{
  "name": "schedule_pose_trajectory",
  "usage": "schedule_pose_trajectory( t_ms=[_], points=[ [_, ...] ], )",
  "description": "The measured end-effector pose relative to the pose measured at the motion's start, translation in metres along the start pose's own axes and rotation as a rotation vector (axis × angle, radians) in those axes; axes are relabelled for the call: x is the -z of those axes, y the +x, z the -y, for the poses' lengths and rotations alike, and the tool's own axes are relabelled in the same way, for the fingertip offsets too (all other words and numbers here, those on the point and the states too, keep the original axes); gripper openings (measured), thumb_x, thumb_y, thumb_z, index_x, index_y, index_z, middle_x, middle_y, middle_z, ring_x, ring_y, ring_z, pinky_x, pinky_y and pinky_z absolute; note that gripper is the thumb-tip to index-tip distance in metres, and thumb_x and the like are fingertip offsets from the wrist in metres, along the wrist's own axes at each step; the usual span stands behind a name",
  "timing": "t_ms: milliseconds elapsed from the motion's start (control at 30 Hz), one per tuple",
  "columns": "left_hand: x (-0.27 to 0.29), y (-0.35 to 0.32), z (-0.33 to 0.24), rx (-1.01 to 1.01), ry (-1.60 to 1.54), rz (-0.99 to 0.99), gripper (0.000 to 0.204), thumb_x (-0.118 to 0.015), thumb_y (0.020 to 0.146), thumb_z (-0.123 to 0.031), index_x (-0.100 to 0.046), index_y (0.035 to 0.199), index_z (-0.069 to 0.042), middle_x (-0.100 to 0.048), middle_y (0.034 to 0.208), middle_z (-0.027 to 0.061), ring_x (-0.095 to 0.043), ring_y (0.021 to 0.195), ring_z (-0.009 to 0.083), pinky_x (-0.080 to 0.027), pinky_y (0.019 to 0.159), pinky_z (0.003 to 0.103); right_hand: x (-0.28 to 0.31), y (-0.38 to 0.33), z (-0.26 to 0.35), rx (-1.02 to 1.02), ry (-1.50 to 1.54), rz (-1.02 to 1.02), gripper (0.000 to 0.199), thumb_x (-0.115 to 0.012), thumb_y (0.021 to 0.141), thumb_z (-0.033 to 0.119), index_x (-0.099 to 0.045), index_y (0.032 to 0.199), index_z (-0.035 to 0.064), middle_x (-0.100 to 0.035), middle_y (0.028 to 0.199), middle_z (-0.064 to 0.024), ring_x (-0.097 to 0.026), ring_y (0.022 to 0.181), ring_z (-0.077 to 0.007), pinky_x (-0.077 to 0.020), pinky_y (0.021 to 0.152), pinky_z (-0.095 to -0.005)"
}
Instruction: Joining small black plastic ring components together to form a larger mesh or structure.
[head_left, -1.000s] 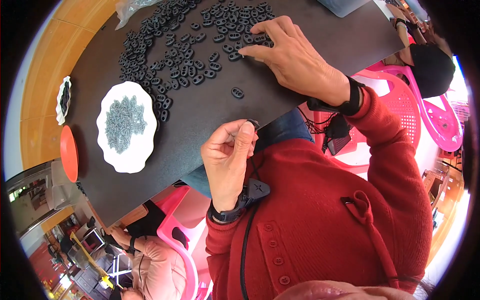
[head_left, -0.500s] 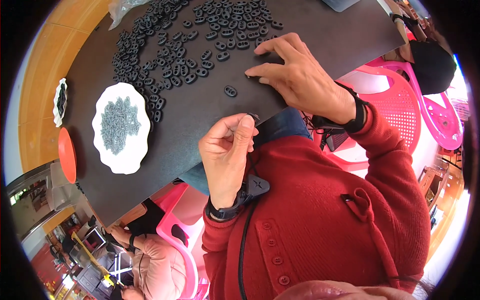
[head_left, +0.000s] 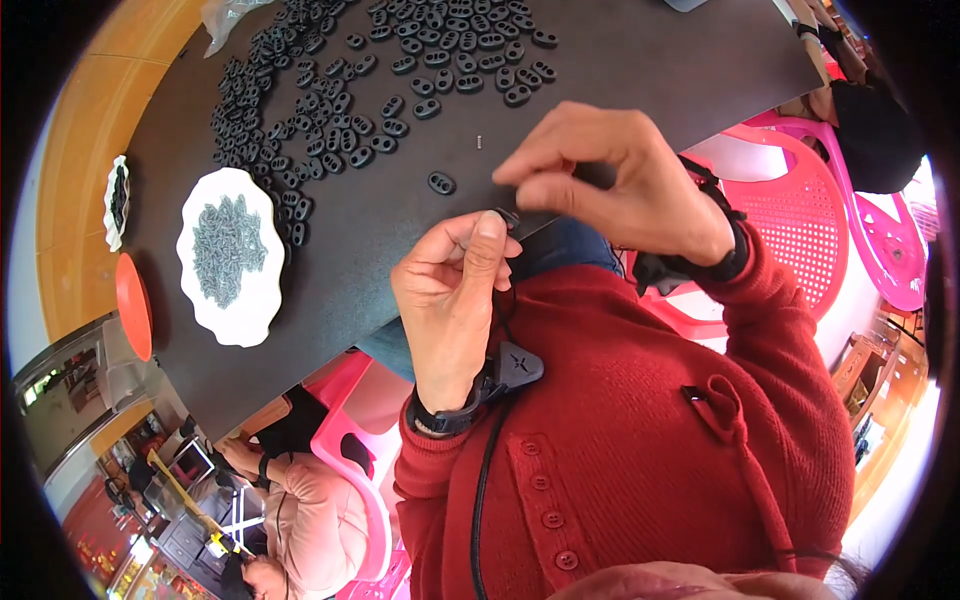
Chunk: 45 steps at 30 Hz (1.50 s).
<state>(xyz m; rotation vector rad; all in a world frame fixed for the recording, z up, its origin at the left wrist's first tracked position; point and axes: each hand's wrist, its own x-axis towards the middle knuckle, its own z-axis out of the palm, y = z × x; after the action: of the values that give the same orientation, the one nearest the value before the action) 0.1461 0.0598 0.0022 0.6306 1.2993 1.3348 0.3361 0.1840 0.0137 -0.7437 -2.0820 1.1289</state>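
My left hand (head_left: 450, 290) is closed in a pinch near the table's front edge, thumb pressed on the fingers. A small black plastic piece (head_left: 508, 216) sticks out past the thumb tip; most of it is hidden. Just right of it, above the table edge, is my right hand (head_left: 635, 185), slightly blurred. Its thumb and index finger are curled close together, and whatever lies between them cannot be made out. On the table beyond lie a loose black two-hole cord lock (head_left: 441, 183) and a tiny metal spring (head_left: 479, 142).
Many black two-hole pieces (head_left: 345, 130) spread across the far part of the dark table (head_left: 330, 290). A white scalloped plate (head_left: 247, 325) of small springs (head_left: 230, 250) stands left, by an orange dish (head_left: 134, 307) and another white dish (head_left: 113, 220). Other people sit nearby.
My right hand has come back from the tabletop toward my left hand, its thumb and index drawing closer. The spring by its fingertip now lies uncovered. The whole view has shifted slightly.
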Motion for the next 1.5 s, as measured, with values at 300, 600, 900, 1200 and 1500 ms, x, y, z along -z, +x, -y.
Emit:
schedule_pose_trajectory(
  t_ms=[300, 600, 900, 1200, 1500],
  points=[
    [-0.027, 0.004, -0.003, 0.016, -0.053, 0.050, 0.023, -0.078, 0.110, -0.023, -0.081, 0.110, 0.000, -0.076, 0.088, 0.0008, -0.058, 0.072, 0.0044, -0.046, 0.065, 0.021, 0.009, -0.020, -0.002, -0.170, 0.253, 0.035, 0.025, -0.090, 0.091, 0.004, -0.086, 0.116, 0.0043, -0.077, 0.100, -0.0057, -0.069, 0.092, -0.0151, -0.0534, 0.081, -0.0303],
    [-0.059, 0.017, 0.008, -0.590, 1.030, -0.149, 0.028, -0.073, 0.109, -0.015, -0.077, 0.132, 0.001, -0.070, 0.102, 0.0078, -0.063, 0.090, 0.0229, -0.053, 0.081, 0.038, 0.055, -0.027, -0.018, -0.357, 0.532, -0.037, 0.022, -0.085, 0.099, 0.003, -0.079, 0.120, -0.0013, -0.077, 0.105, -0.0003, -0.070, 0.099, -0.0076, -0.0576, 0.093, -0.0264],
    [-0.091, 0.024, 0.024, -0.475, 1.623, -0.192, 0.059, -0.075, 0.105, -0.030, -0.064, 0.158, -0.009, -0.053, 0.126, 0.0181, -0.049, 0.110, 0.0373, -0.046, 0.097, 0.049, 0.076, -0.034, -0.047, -0.300, 0.452, -0.100, 0.021, -0.085, 0.101, 0.005, -0.079, 0.120, -0.0013, -0.075, 0.105, 0.0008, -0.066, 0.094, -0.0040, -0.0552, 0.088, -0.0227],
    [-0.088, 0.028, 0.026, -0.520, 1.541, -0.256, 0.038, -0.080, 0.099, -0.021, -0.081, 0.136, -0.011, -0.059, 0.118, 0.0117, -0.053, 0.107, 0.0339, -0.049, 0.094, 0.046, 0.077, -0.030, -0.064, -0.260, 0.392, -0.085, 0.022, -0.085, 0.101, 0.008, -0.080, 0.121, -0.0004, -0.071, 0.097, 0.0052, -0.059, 0.086, -0.0008, -0.0474, 0.078, -0.0187],
    [-0.076, 0.033, 0.027, -0.614, 1.393, -0.345, 0.015, -0.085, 0.091, -0.010, -0.089, 0.106, -0.012, -0.073, 0.097, -0.0013, -0.063, 0.097, 0.0267, -0.053, 0.086, 0.042, 0.057, -0.023, -0.062, -0.226, 0.296, -0.081, 0.019, -0.085, 0.100, 0.008, -0.082, 0.117, 0.0014, -0.070, 0.094, 0.0065, -0.054, 0.083, -0.0014, -0.0458, 0.076, -0.0202]
  ],
)
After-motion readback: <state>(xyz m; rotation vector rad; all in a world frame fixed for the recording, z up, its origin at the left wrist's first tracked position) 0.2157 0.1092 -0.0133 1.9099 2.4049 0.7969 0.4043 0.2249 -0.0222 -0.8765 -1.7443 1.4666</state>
